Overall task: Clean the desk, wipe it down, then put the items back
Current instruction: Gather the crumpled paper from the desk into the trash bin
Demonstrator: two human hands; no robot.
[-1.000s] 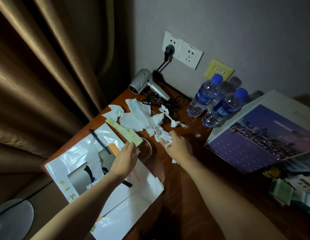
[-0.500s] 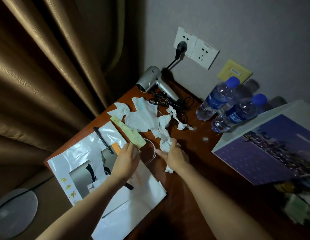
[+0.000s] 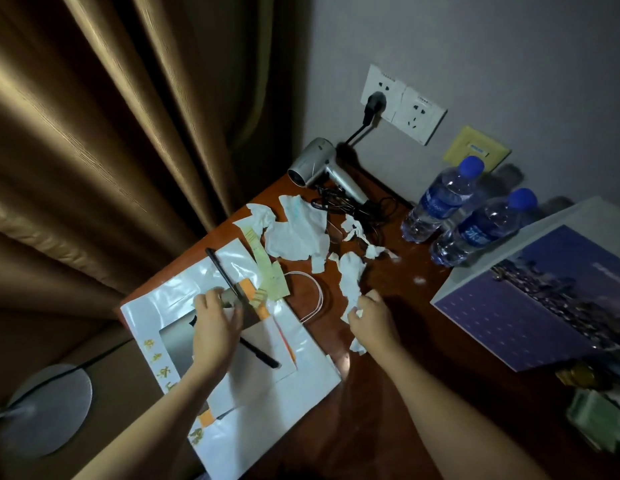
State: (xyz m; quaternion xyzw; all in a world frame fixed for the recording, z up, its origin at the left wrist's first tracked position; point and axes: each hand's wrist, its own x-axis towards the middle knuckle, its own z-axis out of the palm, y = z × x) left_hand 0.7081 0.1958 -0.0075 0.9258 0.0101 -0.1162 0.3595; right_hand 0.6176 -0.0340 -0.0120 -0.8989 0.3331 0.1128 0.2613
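Torn white paper scraps [image 3: 296,233] lie scattered on the reddish wooden desk [image 3: 388,368]. My right hand [image 3: 372,320] grips a long crumpled strip of white scrap [image 3: 350,282]. My left hand [image 3: 216,327] rests on a glossy white paper bag [image 3: 267,386] lying flat at the desk's left edge, its fingers curled over torn pieces there. A black pen [image 3: 225,275] lies across the bag, partly under that hand. A yellow-green paper strip [image 3: 267,268] lies on the bag's far edge.
A silver hair dryer [image 3: 315,168] with a tangled black cord sits at the back, plugged into a wall socket [image 3: 402,102]. Two water bottles [image 3: 440,199] stand right of it. A purple-covered box [image 3: 540,289] is at the right. Brown curtains [image 3: 111,133] hang left.
My left hand moved left from the yellow-green strip onto the bag by the pen. My right hand drew back toward me, dragging the white scrap. The view shifted slightly.
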